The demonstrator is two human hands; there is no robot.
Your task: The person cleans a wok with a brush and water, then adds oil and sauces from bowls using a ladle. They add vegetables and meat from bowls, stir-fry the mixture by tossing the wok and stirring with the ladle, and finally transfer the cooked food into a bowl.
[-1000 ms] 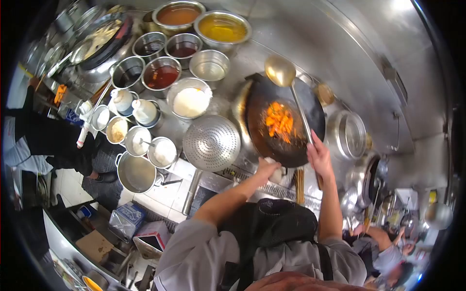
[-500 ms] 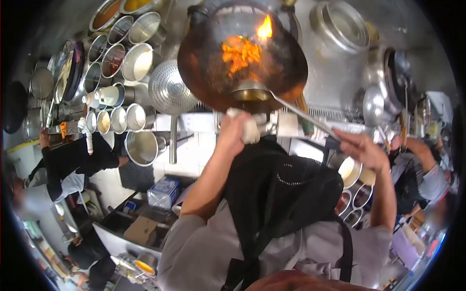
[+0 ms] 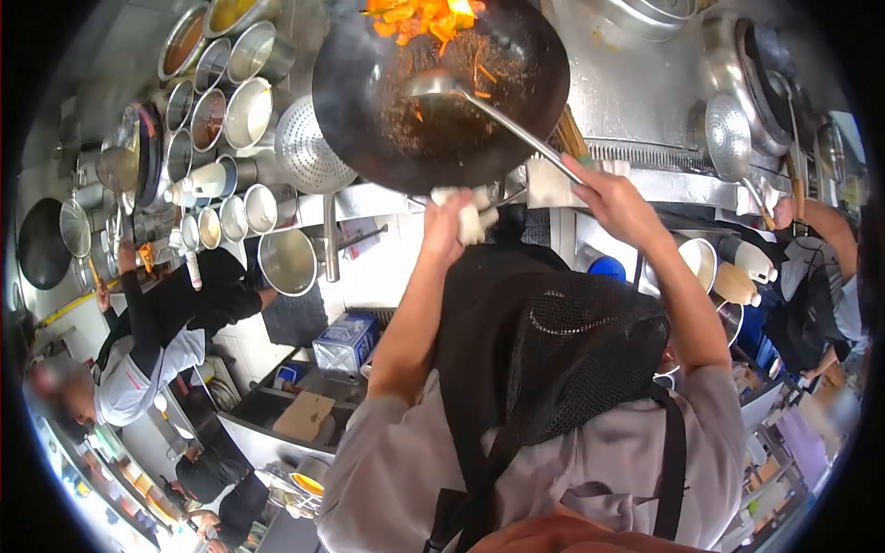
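Observation:
My left hand (image 3: pixel 444 230) is closed on a folded white cloth (image 3: pixel 472 219) at the near rim of the dark wok (image 3: pixel 369 138). Whether it also grips a wok handle under the cloth is hidden. In my closed right hand (image 3: pixel 608 198) is the long handle of a metal ladle (image 3: pixel 433 85), whose bowl is inside the wok. Orange food pieces (image 3: pixel 419 20) are bunched at the wok's far side, bright with flame. A few thin orange strips lie on the browned wok wall near the ladle.
Left of the wok lies a perforated strainer (image 3: pixel 312 143), with several metal pots (image 3: pixel 249 112) beyond it. Another white cloth (image 3: pixel 551 182) lies on the stove's front edge. Co-workers stand at far left (image 3: pixel 147 369) and far right (image 3: pixel 825 276). A large steel pot (image 3: pixel 728 83) sits at right.
The food has gone from the wok's middle to its far side. My right hand and the ladle have moved left and away from me. The wok sits slightly higher and farther left in view.

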